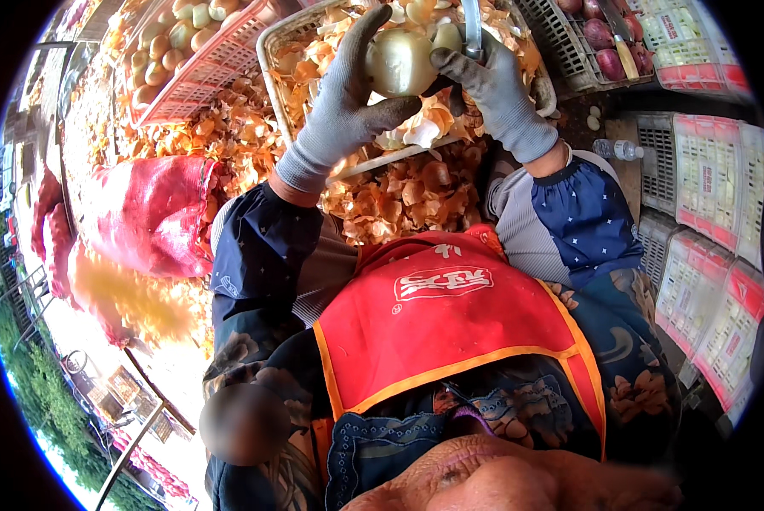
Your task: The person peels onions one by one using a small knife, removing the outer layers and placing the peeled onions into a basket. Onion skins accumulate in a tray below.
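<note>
My left hand (343,115), in a grey work glove, is closed round the side of a pale, peeled onion (401,64). My right hand (503,94), gloved alike, touches the onion's right side with its thumb. A narrow blue-grey knife (472,21) rises from its curled fingers, which hide the handle. Under both hands stands a pale plastic crate (273,64), filled with loose brown and white onion skins (314,55).
More onion skins (416,192) cover the ground before my lap. A pink crate of onions (199,72) and a red mesh sack (152,213) are at left. At right are a dark crate (560,47) with red onions and a wooden-handled knife (627,61), a bottle (618,149) and bagged crates (705,179).
</note>
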A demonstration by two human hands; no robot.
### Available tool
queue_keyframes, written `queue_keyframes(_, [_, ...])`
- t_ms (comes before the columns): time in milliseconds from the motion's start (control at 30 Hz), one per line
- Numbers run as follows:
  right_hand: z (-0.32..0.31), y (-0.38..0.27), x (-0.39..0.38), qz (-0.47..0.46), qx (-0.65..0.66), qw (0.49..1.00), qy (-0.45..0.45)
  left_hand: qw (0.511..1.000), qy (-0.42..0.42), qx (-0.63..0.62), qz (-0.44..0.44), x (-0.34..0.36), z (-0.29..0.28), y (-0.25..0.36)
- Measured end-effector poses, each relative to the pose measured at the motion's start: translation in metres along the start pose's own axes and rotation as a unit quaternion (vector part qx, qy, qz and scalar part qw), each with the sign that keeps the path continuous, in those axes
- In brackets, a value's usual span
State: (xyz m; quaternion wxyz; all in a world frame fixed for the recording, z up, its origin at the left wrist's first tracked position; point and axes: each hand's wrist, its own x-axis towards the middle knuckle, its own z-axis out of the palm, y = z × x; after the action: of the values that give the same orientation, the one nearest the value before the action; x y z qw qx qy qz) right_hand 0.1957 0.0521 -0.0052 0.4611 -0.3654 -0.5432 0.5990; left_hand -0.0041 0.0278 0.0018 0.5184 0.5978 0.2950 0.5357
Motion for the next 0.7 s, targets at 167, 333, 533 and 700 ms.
queue_keyframes(167, [0.003,-0.012,-0.006,-0.04,-0.05,0.998,-0.017,0.971,0.017,-0.163,-0.171,-0.003,0.007,0.007])
queue_keyframes(333, [-0.011,-0.027,0.001,-0.061,-0.311,0.949,0.004,0.988,0.042,-0.1,-0.109,-0.002,0.006,0.01])
queue_keyframes(533, [-0.024,-0.027,-0.002,-0.216,-0.417,0.874,-0.128,0.99,0.039,-0.043,-0.13,-0.002,-0.005,0.003])
queue_keyframes(700, [-0.024,-0.027,-0.002,-0.3,-0.562,0.751,-0.175,0.982,0.029,-0.11,-0.153,-0.007,-0.006,-0.001])
